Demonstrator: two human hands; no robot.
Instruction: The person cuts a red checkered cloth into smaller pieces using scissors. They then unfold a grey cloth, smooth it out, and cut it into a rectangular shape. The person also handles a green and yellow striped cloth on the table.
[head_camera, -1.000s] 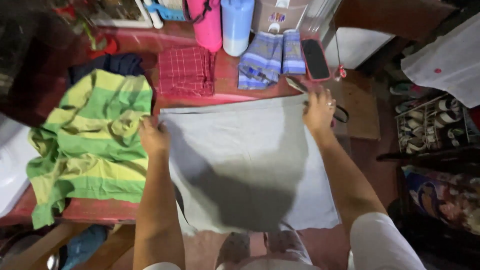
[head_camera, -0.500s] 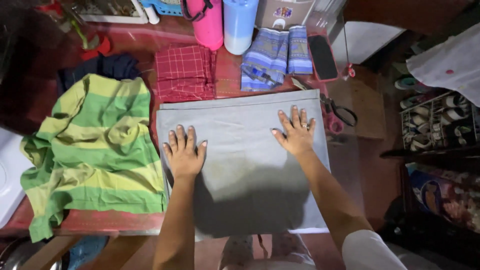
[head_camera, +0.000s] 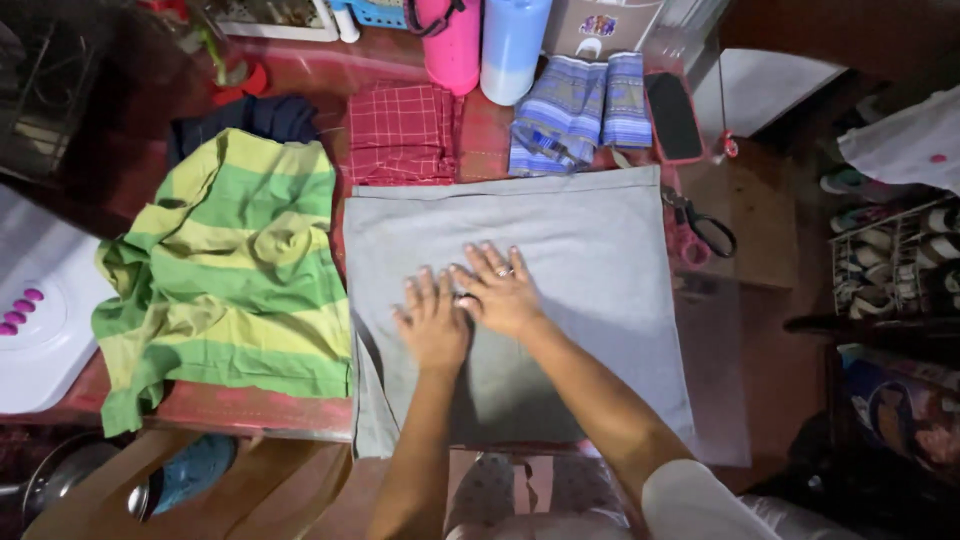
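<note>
Hands first: your left hand (head_camera: 432, 322) lies flat, palm down, fingers spread and released, on the middle of the grey cloth (head_camera: 590, 240). Your right hand (head_camera: 503, 295) is flat beside it, fingers also loose and spread, a ring on one of them; its thumb side touches or just overlaps your left hand. Neither hand grasps anything; both only press on the fabric.

That grey cloth is spread smooth on the red table (head_camera: 250, 405), in front of you, its near edge hanging over the table's edge toward your legs. A fold shows along its left side.

Just left of it, touching its edge, lies a crumpled green and yellow striped shirt (head_camera: 230, 270). Behind that shirt a dark garment (head_camera: 260, 115) peeks out. Beyond the cloth's far edge sit a folded red checked cloth (head_camera: 400, 130) and a folded blue striped cloth (head_camera: 575, 120), with a pink bottle (head_camera: 452, 45) and a blue bottle (head_camera: 512, 45) standing behind them. A dark phone (head_camera: 672, 115) lies right of the blue striped cloth, and scissors (head_camera: 700, 228) rest just off the grey cloth's right edge. A white appliance (head_camera: 40, 320) sits at the far left.
</note>
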